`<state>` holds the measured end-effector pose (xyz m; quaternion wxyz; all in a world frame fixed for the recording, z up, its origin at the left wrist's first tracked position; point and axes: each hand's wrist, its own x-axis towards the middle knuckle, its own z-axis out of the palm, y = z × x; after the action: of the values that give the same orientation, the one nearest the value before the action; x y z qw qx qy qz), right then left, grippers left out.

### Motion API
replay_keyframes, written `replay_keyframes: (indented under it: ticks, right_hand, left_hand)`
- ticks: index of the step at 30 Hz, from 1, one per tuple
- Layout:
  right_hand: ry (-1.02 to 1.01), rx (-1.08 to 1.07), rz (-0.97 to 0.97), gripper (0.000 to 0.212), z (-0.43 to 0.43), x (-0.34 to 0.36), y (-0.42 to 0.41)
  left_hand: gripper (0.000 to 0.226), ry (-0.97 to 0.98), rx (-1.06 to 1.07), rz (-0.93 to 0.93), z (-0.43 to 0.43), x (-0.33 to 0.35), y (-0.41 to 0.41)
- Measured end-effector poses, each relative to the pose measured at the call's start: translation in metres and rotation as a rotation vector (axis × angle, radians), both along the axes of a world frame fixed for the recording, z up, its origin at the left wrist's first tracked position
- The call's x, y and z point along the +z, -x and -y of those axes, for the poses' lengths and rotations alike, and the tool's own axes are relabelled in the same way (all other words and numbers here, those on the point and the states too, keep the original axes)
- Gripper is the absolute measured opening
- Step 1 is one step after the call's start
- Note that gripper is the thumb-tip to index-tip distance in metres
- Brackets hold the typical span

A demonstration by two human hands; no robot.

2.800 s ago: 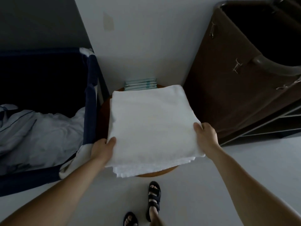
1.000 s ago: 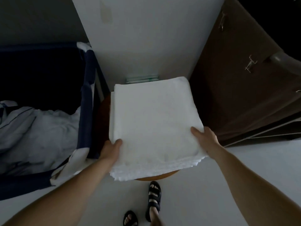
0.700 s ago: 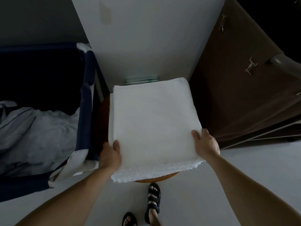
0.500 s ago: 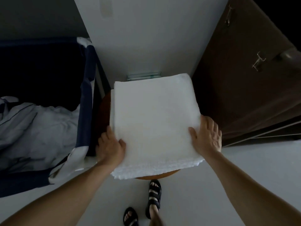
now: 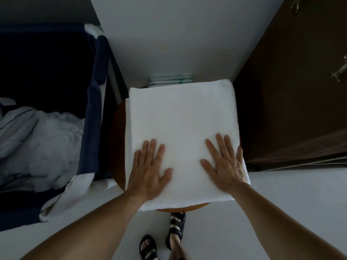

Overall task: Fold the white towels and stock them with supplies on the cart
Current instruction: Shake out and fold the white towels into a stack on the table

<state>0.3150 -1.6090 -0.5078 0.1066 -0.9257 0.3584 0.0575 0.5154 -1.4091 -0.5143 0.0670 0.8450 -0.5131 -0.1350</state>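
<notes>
A folded white towel [image 5: 180,119] lies square on a round wooden table [image 5: 116,147], covering nearly all of its top. My left hand [image 5: 150,169] rests flat on the towel's near left part, fingers straight and spread. My right hand [image 5: 225,164] presses flat on the near right part, fingers also straight. Neither hand holds anything. Layered towel edges show along the near side.
A navy laundry hamper [image 5: 93,109] with crumpled white linen [image 5: 37,147] stands at the left. A dark brown cart bag [image 5: 291,91] fills the right. A stack of pale packets [image 5: 170,80] sits behind the towel against the white wall. My sandalled feet [image 5: 163,239] are below the table.
Both hands let go of the towel's side edges, where they gripped it, and moved onto its top, now lying flat with fingers spread. The towel stayed on the table.
</notes>
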Motion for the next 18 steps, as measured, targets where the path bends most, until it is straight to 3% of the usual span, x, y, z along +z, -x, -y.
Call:
replay_keyframes:
  ticks: [8,13,18]
  right_hand:
    - [-0.020,0.048,-0.059,0.078,0.006,0.035,-0.035]
    - [0.006,0.201,0.024,0.075,-0.009,0.078,-0.121]
    - [0.020,0.366,0.055,0.080,-0.058,0.115,-0.232]
  left_hand:
    - [0.077,-0.129,-0.012,0.009,0.016,0.038,-0.034]
    - [0.078,-0.045,0.163,0.151,0.019,0.091,-0.109]
    - [0.081,-0.037,0.311,0.167,-0.053,0.118,-0.198]
